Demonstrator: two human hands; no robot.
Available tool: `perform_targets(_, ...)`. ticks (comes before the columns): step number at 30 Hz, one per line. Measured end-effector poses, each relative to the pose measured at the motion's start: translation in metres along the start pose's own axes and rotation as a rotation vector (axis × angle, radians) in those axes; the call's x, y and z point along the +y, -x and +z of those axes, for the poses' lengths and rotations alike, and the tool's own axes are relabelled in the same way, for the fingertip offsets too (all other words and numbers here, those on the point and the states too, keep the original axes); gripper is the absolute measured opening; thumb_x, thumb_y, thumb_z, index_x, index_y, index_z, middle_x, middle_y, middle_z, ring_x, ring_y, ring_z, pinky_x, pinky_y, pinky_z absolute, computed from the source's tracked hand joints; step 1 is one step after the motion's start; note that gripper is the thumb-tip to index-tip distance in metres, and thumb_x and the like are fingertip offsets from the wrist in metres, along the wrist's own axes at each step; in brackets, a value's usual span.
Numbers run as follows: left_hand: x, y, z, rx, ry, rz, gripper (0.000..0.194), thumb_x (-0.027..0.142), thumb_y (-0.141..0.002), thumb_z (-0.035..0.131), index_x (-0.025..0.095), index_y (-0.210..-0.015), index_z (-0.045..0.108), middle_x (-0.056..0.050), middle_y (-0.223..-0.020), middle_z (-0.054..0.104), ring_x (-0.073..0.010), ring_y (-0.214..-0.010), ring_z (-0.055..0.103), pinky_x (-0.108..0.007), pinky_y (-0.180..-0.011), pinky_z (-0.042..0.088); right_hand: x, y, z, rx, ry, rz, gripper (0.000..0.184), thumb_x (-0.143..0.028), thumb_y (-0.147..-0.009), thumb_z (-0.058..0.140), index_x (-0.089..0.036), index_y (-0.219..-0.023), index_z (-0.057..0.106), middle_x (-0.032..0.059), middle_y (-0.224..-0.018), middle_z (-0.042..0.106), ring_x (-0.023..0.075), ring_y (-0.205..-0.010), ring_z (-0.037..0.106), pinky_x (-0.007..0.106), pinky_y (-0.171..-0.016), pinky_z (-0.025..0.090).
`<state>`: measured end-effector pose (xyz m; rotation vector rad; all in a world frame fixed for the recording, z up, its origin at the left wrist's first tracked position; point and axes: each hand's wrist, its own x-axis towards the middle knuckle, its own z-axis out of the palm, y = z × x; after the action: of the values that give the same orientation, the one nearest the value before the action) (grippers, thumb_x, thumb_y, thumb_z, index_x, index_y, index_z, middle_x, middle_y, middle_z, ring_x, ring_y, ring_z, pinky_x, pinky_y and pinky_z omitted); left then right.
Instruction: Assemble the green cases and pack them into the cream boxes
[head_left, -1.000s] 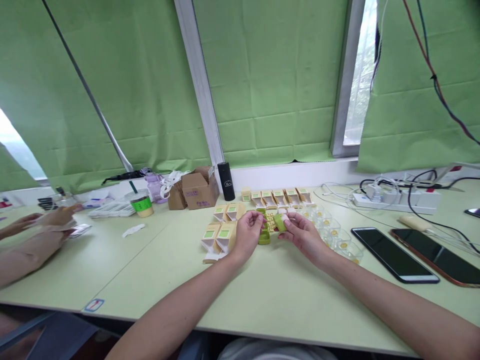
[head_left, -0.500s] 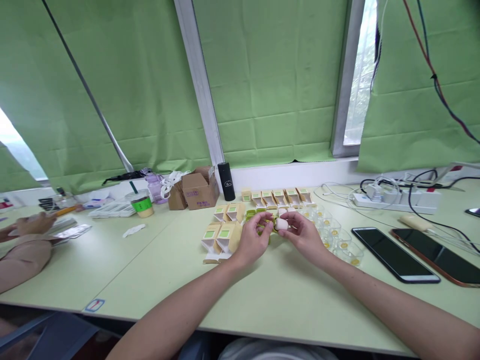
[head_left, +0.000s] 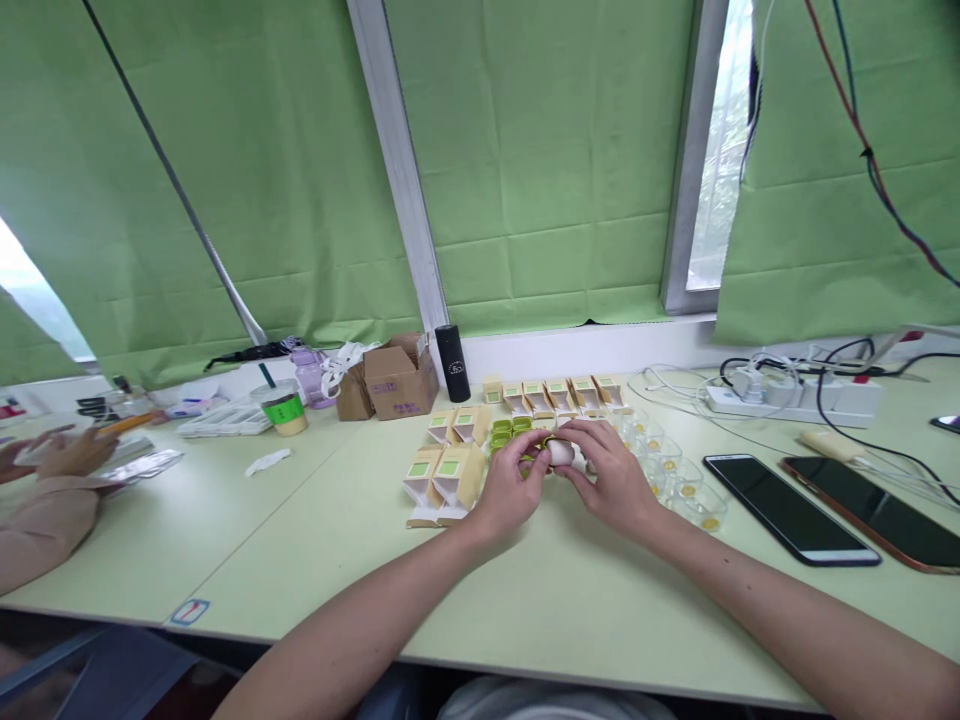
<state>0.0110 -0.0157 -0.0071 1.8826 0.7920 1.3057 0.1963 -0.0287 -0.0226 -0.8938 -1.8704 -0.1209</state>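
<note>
Rt hand (head_left: pixel 613 472) has curled its fingers further over the white piece (head_left: pixel 560 453), so work's now two-handed
L hand (head_left: pixel 514 485) part-closed, seems to pinch piece's other end; rt part-closed round it, piece btwn both; green trays (head_left: pixel 502 438) just behind L, boxes (head_left: pixel 450 468) left, clear cups (head_left: pixel 670 465) rt, phone (head_left: pixel 787 510) beyond

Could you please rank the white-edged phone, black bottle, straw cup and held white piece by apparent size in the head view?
White-edged phone
Black bottle and straw cup: about alike
Held white piece
</note>
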Motion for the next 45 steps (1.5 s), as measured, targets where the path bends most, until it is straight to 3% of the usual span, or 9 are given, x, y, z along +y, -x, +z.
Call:
perform_targets(3,0.000,0.001,0.001,0.018,-0.010,0.002,0.031,0.034,-0.100,0.061,0.019,-0.127,0.067,-0.014,-0.126,0.072,-0.0247,-0.113,0.071,-0.036,-0.092,0.062,-0.001,0.000,-0.002,-0.027,0.079,-0.073,0.037,-0.026,-0.101,0.056,-0.027,-0.138,0.056,0.0135,-0.128,0.065,0.0310,-0.115,0.068,0.046,-0.083,0.063)
perform_targets(7,-0.001,0.002,0.001,0.023,-0.030,-0.007,0.032,0.033,-0.100,0.060,0.017,-0.127,0.067,-0.015,-0.125,0.072,-0.0250,-0.113,0.070,-0.037,-0.093,0.062,0.000,0.001,-0.001,-0.059,0.075,-0.067,0.038,-0.027,-0.103,0.054,-0.027,-0.141,0.053,0.0138,-0.129,0.064,0.0286,-0.109,0.071,0.041,-0.079,0.064)
perform_targets(17,0.001,0.002,0.001,0.035,-0.167,0.014,0.030,0.026,-0.100,0.057,0.019,-0.126,0.069,-0.013,-0.127,0.073,-0.0235,-0.111,0.072,-0.036,-0.094,0.062,-0.001,0.000,-0.002,-0.117,0.125,-0.094,0.028,-0.025,-0.105,0.050,-0.022,-0.133,0.050,0.0163,-0.129,0.064,0.0299,-0.109,0.071,0.045,-0.083,0.064)
perform_targets(27,0.009,-0.002,0.003,0.045,-0.251,-0.033,0.029,0.018,-0.098,0.051,0.018,-0.118,0.071,-0.010,-0.116,0.077,-0.0207,-0.098,0.075,-0.034,-0.086,0.062,-0.007,-0.004,0.004,-0.158,0.201,-0.055,0.029,-0.020,-0.104,0.045,-0.021,-0.133,0.045,0.0186,-0.129,0.062,0.0327,-0.103,0.070,0.046,-0.073,0.063)
perform_targets(32,0.008,-0.002,-0.003,0.039,-0.224,-0.003,0.027,0.025,-0.098,0.056,0.018,-0.119,0.071,-0.011,-0.118,0.076,-0.0217,-0.101,0.073,-0.035,-0.089,0.061,-0.005,-0.003,0.003,-0.132,0.066,-0.014,0.027,-0.023,-0.104,0.048,-0.024,-0.130,0.047,0.0156,-0.126,0.062,0.0308,-0.110,0.068,0.045,-0.080,0.062)
perform_targets(38,0.009,-0.003,-0.013,-0.050,-0.288,0.149,0.037,0.021,-0.087,0.071,0.023,-0.125,0.071,-0.011,-0.124,0.072,-0.0281,-0.116,0.065,-0.046,-0.105,0.052,-0.005,-0.004,-0.004,-0.072,-0.135,0.108,0.022,-0.028,-0.099,0.059,-0.025,-0.121,0.057,0.0119,-0.119,0.062,0.0254,-0.097,0.066,0.040,-0.075,0.061)
perform_targets(45,0.004,-0.004,-0.009,-0.017,-0.189,0.000,0.038,0.033,-0.086,0.080,0.024,-0.122,0.071,-0.011,-0.122,0.071,-0.0264,-0.112,0.065,-0.043,-0.101,0.053,-0.004,-0.007,-0.003,-0.036,-0.254,0.169,0.014,-0.033,-0.098,0.061,-0.026,-0.111,0.062,0.0081,-0.108,0.069,0.0241,-0.094,0.065,0.041,-0.081,0.058)
